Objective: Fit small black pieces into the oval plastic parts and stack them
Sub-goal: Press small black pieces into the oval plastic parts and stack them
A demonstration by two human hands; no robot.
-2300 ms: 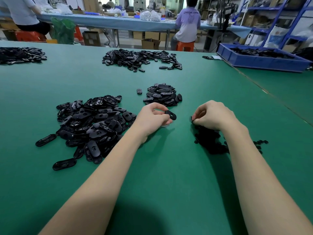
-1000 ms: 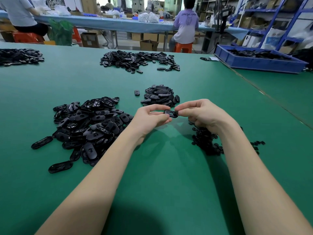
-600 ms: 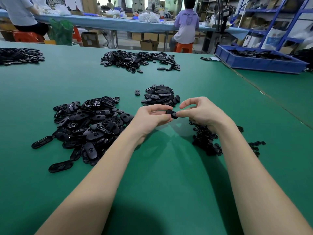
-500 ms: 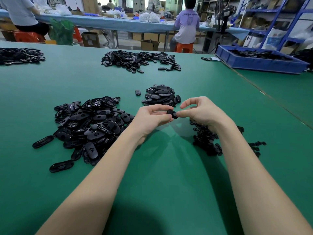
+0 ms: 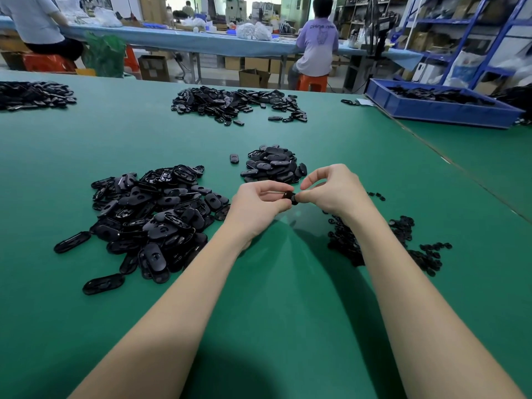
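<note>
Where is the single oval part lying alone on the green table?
In the head view, the lone oval part lies centre-table, just left of the small stack, beyond the left hand.

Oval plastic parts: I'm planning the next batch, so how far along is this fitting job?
Done: a small heap of oval parts beyond the hands looks finished. In hand: the left hand holds one oval part while the right hand pinches at its end. Left: the big loose pile and the small black pieces, so most remains.
</note>
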